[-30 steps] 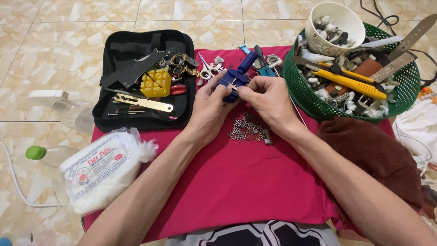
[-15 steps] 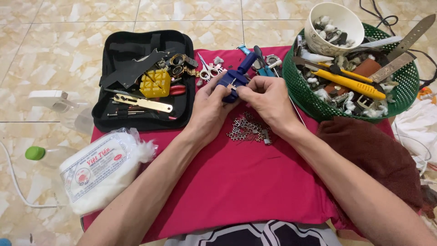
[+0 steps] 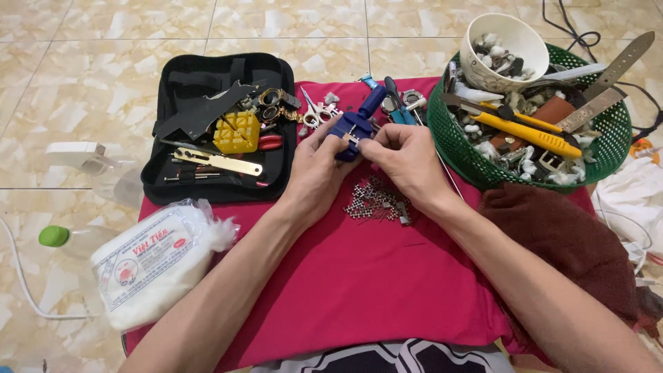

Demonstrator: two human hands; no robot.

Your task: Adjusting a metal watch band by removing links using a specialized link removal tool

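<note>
Change: almost nothing has moved since the earlier frames; both hands stay at the same place on the blue tool, the fingers only slightly shifted.
Left hand: the left hand [image 3: 319, 166] is closed around the blue tool [image 3: 356, 123] from the left side, thumb on top.
Right hand: the right hand [image 3: 407, 160] pinches a small metal piece at the front of the same tool with closed fingertips.
Tool place: it is above the red cloth [image 3: 359, 276], at its far edge, between the two hands.
Tool direction: its long axis goes diagonally, the handle pointing away and a little to the right.
Count: one blue tool, two hands, one pile of small metal links [image 3: 378, 205], one black case [image 3: 217, 128], one green basket [image 3: 608, 148], one white bowl [image 3: 476, 65].
Around: the links lie on the cloth just under the right hand; small scissors [image 3: 314, 114] are beside the left hand; the open case with a yellow block [image 3: 237, 131] is further left; a bag of cotton [image 3: 155, 259] lies at the near left.
In the way: the fingers hide the front part of the tool.
Far right: the basket holds the bowl, straps and a yellow-handled tool [image 3: 528, 132]; a brown cloth [image 3: 573, 242] lies beside it.
</note>
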